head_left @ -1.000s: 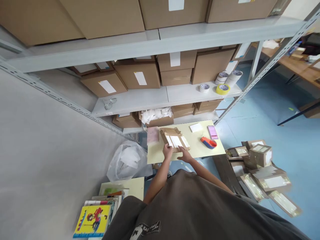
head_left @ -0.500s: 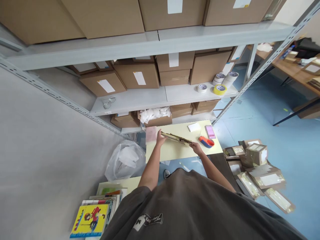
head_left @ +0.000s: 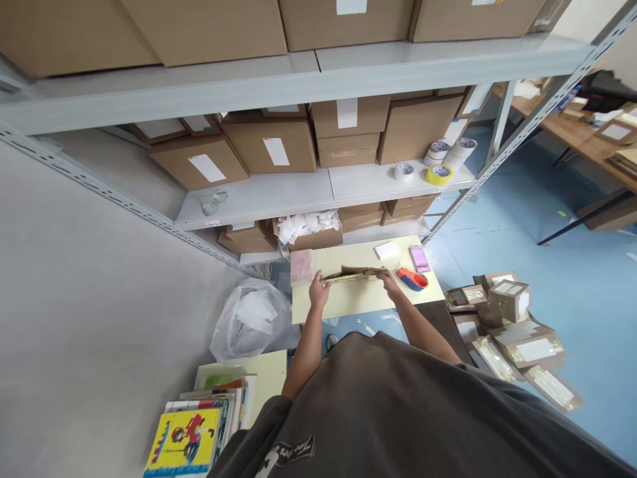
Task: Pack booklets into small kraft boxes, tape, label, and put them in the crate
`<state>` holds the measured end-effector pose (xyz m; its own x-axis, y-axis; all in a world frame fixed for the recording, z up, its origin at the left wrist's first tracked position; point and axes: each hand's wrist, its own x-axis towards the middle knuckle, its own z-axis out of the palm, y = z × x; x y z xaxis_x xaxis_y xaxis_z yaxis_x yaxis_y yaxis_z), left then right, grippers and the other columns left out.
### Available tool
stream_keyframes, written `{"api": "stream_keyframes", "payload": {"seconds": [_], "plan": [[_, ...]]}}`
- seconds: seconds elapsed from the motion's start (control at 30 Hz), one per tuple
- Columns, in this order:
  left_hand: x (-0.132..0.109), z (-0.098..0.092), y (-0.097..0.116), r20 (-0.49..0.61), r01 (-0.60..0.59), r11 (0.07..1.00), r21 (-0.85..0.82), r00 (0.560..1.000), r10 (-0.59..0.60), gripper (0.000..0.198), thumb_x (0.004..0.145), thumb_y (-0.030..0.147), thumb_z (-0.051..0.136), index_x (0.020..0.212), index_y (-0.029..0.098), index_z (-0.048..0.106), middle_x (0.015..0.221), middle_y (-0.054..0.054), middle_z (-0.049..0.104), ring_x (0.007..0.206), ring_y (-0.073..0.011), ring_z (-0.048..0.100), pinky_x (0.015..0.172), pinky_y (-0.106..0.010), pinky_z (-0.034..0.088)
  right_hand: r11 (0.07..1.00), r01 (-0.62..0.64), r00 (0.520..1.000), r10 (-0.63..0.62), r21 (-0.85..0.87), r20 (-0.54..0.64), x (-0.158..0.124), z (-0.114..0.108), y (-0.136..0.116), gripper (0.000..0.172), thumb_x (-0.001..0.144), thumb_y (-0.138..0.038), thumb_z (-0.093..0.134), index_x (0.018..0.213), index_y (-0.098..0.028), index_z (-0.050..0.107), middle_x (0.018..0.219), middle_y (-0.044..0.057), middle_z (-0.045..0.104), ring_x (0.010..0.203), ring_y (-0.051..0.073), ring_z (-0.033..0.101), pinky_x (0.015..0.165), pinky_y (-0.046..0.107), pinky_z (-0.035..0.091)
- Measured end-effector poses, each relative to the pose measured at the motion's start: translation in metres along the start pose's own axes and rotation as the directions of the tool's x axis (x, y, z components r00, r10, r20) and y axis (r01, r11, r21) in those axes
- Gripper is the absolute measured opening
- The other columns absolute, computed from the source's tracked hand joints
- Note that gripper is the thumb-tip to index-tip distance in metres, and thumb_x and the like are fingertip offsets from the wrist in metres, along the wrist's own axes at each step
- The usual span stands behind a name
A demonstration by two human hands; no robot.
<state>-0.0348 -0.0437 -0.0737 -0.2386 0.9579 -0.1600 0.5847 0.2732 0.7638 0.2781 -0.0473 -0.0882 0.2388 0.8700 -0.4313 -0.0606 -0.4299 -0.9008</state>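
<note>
Cardboard parcel [head_left: 352, 271] tilted edge-on

From afar, I saw the left hand [head_left: 318, 292] grasping its left end and the right hand [head_left: 390, 284] its right, above the pale yellow table [head_left: 318, 307], near an orange-and-blue tape dispenser [head_left: 413, 280].

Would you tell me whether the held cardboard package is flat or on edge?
On edge: the cardboard package shows mainly its thin side between left hand and right hand.

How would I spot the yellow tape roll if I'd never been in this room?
Start at the big grey shelving and find its middle shelf. Follow that to its right end, near the front edge. The bright yellow tape roll sits there, its neighbours being white rolls.
</note>
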Motion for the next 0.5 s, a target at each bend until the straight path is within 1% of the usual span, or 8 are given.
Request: {"api": "stream_keyframes", "payload": {"seconds": [0.03,0.1,0.2,0.3,0.37,0.43,0.5], "plan": [[-0.001,-0.003,0.0,0.004,0.001,1.0,0.011,1.0,-0.001,0.061,0.09,0.021,0.077,0.148,0.024,0.061,0.14,-0.012,0.073,0.125,-0.0281,0.071,0.109,-0.038,0.054,1.0,-0.024,0.999,0.024,0.003,0.026,0.0,-0.001,-0.002,0.053,0.073,-0.05,0.08,0.12,-0.025,0.075,0.123,0.009,0.078,0.124,0.033,0.063,0.108,0.046,0.049],[-0.001,-0.009,0.0,-0.008,-0.016,1.0,0.024,1.0,0.016,0.053,0.091,0.021,0.076,0.142,0.024,0.063,0.139,-0.011,0.074,0.125,-0.028,0.071,0.108,-0.038,0.054,0.998,-0.056,0.997,0.055,0.009,0.051,-0.001,-0.003,-0.006,0.05,0.073,-0.053,0.083,0.114,-0.024,0.077,0.123,0.009,0.079,0.124,0.034,0.064,0.108,0.045,0.05],[-0.002,-0.015,0.003,-0.011,-0.072,0.997,0.02,0.997,0.072,0.04,0.091,0.023,0.076,0.13,0.026,0.066,0.133,-0.008,0.076,0.124,-0.0267,0.071,0.106,-0.036,0.054,0.997,-0.07,0.997,0.07,0.035,0.016,-0.001,-0.001,-0.013,0.049,0.075,-0.057,0.085,0.111,-0.024,0.078,0.123,0.011,0.079,0.125,0.035,0.065,0.104,0.043,0.051],[-0.005,-0.011,0.006,0.026,-0.108,0.994,-0.003,0.994,0.108,0.033,0.093,0.024,0.074,0.124,0.028,0.066,0.128,-0.006,0.078,0.119,-0.0249,0.073,0.101,-0.034,0.055,0.995,-0.079,0.997,0.077,0.066,0.029,0.002,0.006,-0.017,0.049,0.076,-0.058,0.085,0.111,-0.024,0.079,0.123,0.009,0.079,0.123,0.034,0.067,0.1,0.041,0.054],[-0.009,-0.004,0.009,0.032,-0.095,0.995,-0.001,0.995,0.095,0.028,0.094,0.025,0.071,0.122,0.028,0.067,0.124,-0.006,0.079,0.119,-0.0252,0.073,0.101,-0.035,0.055,0.993,-0.068,0.997,0.065,0.092,0.042,0.006,0.012,-0.018,0.049,0.074,-0.057,0.086,0.111,-0.024,0.078,0.121,0.008,0.08,0.119,0.032,0.069,0.097,0.039,0.056],[-0.011,0.002,0.01,0.027,-0.078,0.997,-0.001,0.997,0.078,0.027,0.094,0.025,0.07,0.121,0.027,0.068,0.123,-0.007,0.079,0.121,-0.0265,0.072,0.1,-0.036,0.055,0.992,-0.055,0.998,0.051,0.114,0.033,0.009,0.018,-0.019,0.049,0.073,-0.055,0.086,0.109,-0.023,0.078,0.117,0.008,0.081,0.114,0.03,0.071,0.095,0.038,0.058],[-0.013,0.004,0.01,0.042,-0.1,0.995,-0.018,0.994,0.101,0.03,0.092,0.023,0.071,0.122,0.027,0.07,0.125,-0.008,0.078,0.121,-0.0272,0.072,0.099,-0.037,0.056,0.991,-0.051,0.999,0.05,0.124,0.009,0.012,0.023,-0.021,0.049,0.073,-0.054,0.086,0.109,-0.022,0.077,0.113,0.007,0.081,0.11,0.029,0.073,0.095,0.037,0.059]]}}
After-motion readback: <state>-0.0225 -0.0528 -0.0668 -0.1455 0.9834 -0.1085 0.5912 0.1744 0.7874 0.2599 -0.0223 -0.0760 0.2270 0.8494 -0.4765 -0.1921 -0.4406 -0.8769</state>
